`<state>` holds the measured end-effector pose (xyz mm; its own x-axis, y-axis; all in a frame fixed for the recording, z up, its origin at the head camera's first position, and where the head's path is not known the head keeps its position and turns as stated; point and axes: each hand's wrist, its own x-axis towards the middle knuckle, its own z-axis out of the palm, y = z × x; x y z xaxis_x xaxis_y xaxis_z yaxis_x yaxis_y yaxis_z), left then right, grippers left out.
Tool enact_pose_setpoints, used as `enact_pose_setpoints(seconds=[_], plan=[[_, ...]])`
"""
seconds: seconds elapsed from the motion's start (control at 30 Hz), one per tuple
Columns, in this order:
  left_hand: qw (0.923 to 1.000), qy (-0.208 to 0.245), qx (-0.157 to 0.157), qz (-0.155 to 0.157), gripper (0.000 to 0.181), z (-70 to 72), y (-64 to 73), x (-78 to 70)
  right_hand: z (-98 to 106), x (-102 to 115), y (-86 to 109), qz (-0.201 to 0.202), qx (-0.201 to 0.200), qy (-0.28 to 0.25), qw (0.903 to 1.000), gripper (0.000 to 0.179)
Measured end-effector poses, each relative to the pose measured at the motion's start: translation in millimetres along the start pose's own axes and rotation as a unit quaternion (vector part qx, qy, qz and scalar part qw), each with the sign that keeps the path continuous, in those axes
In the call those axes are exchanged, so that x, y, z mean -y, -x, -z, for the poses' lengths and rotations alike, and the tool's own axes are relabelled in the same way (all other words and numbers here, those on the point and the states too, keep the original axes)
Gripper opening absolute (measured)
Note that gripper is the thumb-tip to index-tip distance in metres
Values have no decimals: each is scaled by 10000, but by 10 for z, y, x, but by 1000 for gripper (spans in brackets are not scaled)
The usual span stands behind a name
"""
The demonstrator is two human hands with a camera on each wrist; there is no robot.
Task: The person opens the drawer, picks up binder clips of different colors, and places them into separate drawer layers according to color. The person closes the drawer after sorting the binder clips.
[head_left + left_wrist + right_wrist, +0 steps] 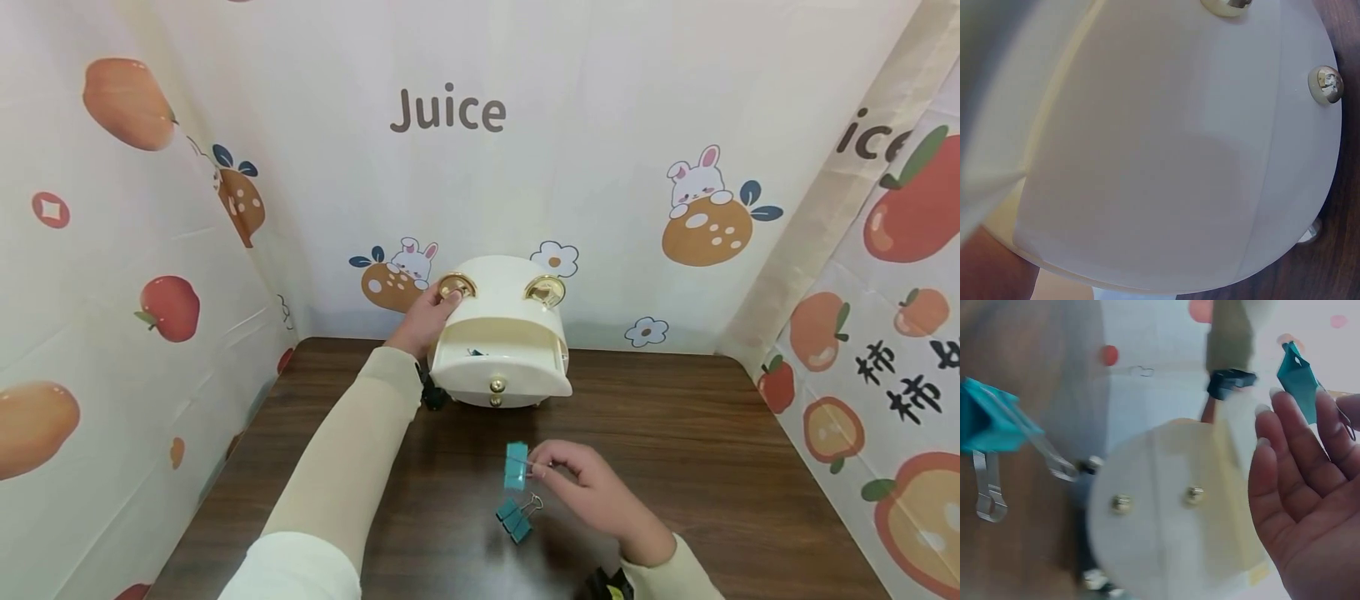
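Note:
A rounded white box (pixel 501 287) with gold trim stands at the table's back, its upper drawer (pixel 501 375) pulled out. My left hand (pixel 427 318) holds the box's left side, thumb by a gold ring (pixel 456 286); its other fingers are mostly hidden. A small dark teal item (pixel 476 352) shows inside the drawer. In front of the box, my right hand (pixel 581 483) pinches a teal binder clip (pixel 516 465) by its wire handle, above the table. Just below it, another teal binder clip (pixel 514 521) lies on the wood, also close up in the right wrist view.
The dark wooden table (pixel 675 450) meets a printed cloth backdrop (pixel 480 183) behind the box, with more cloth at both sides. Gold knobs (pixel 1325 85) stick out from the box front. Black wrist devices (pixel 433 393) sit on both forearms.

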<state>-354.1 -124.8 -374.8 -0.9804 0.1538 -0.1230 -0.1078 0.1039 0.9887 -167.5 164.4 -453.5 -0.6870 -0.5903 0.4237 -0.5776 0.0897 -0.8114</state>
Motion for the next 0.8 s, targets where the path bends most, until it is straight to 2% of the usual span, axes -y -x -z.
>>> enact_pose_setpoints(seconds=[0.23, 0.5, 0.67, 0.8], plan=[[9999, 60, -97, -83, 55, 26, -204, 206, 232, 135, -254, 217, -766, 127, 9967, 25], [9997, -23, -110, -237, 53, 10, -230, 267, 395, 233, -572, 538, -1631, -34, 9851, 19], [9992, 110, -40, -395, 49, 6, -233, 269, 460, 297, -791, 412, -2235, -29, 9738, 18], [9991, 188, -17, -388, 50, 15, -236, 271, 485, 334, -946, 208, -2330, 183, 9721, 17]])
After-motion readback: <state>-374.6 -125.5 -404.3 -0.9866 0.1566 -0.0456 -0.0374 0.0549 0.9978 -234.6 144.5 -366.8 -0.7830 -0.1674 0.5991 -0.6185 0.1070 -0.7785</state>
